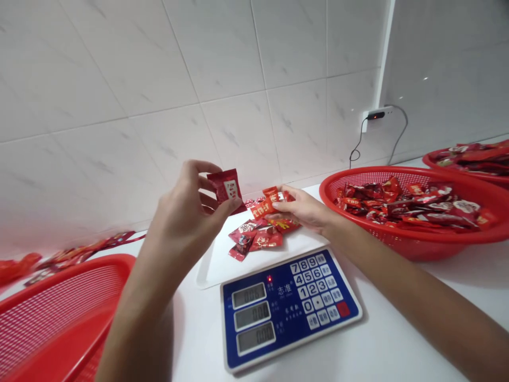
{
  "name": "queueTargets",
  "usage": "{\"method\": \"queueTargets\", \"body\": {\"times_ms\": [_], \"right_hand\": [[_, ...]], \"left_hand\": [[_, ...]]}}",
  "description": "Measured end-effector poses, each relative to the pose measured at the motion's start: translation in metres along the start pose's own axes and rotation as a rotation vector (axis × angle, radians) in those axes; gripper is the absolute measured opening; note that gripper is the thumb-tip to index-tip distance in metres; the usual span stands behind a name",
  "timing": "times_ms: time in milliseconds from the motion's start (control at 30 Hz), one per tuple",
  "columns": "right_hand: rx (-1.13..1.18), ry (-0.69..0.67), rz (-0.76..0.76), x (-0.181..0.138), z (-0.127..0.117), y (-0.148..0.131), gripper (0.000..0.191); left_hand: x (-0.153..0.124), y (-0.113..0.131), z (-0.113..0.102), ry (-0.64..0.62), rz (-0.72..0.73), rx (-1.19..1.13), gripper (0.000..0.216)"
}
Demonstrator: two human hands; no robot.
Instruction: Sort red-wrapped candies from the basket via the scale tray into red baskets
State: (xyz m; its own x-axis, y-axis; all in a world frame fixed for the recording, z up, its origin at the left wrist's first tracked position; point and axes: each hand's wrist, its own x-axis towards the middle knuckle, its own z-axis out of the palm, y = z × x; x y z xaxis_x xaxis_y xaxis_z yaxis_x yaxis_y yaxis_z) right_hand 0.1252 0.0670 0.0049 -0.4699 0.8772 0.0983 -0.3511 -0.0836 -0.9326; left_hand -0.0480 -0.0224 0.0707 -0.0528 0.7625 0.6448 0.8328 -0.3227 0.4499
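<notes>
A dark red wrapped snack packet [227, 190] with a white label is pinched in my left hand [199, 196], raised above the left side of the scale's white tray [214, 260]. My right hand [300, 208] has its fingers closed around orange-red wrapped candy [262, 208], over the tray's back right part. Below the hands, several red packets [258, 237] lie in a loose pile on the tray. The digital scale [290, 307] has a blue panel with three small displays and a keypad; the top display seems to read 0.06.
To the right stands a red basket [397, 239] full of wrapped snacks, with another filled red basket [469, 159] behind it. A red basket [115, 265] is at the left. Red packaging [87, 249] lies along the tiled wall. A plugged-in cord [361, 140] hangs from a wall outlet.
</notes>
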Motion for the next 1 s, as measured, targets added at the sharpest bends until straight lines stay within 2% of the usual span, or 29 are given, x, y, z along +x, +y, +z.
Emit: {"method": "queueTargets", "body": {"times_ms": [133,267,300,367,467,533,633,767,867,1000], "right_hand": [[-0.108,0.06,-0.097,0.002,-0.002,0.007,0.024],[-0.344,0.161,-0.254,0.005,-0.006,0.009,0.013],[-0.358,0.2,-0.311,0.006,-0.006,0.007,0.011],[-0.236,0.242,-0.387,0.006,-0.005,0.001,0.013],[0.05,0.144,-0.378,-0.003,0.001,-0.013,0.017],[0.104,0.051,-0.358,-0.015,0.01,-0.023,0.017],[0.057,-0.042,-0.391,-0.041,0.026,-0.037,0.013],[-0.076,-0.107,-0.502,-0.065,0.042,-0.042,0.011],[-0.116,-0.106,-0.524,-0.06,0.041,-0.035,0.016],[-0.17,-0.13,-0.457,-0.04,0.031,-0.023,0.016]], "left_hand": [[0.0,0.005,0.001,-0.036,0.0,0.01,0.038],[-0.001,0.005,0.0,-0.03,0.0,0.002,0.039],[-0.001,0.005,0.001,-0.026,-0.004,0.003,0.04],[-0.001,0.006,0.001,-0.026,-0.006,-0.005,0.04],[-0.004,0.009,0.005,-0.038,0.034,-0.051,0.04],[-0.006,0.013,0.007,-0.05,0.089,-0.094,0.041],[-0.011,0.02,0.009,-0.036,0.199,-0.103,0.035],[-0.015,0.026,0.01,0.056,0.279,-0.107,0.031],[-0.015,0.023,0.013,0.039,0.228,-0.066,0.032],[-0.012,0.015,0.021,-0.105,0.14,0.091,0.029]]}}
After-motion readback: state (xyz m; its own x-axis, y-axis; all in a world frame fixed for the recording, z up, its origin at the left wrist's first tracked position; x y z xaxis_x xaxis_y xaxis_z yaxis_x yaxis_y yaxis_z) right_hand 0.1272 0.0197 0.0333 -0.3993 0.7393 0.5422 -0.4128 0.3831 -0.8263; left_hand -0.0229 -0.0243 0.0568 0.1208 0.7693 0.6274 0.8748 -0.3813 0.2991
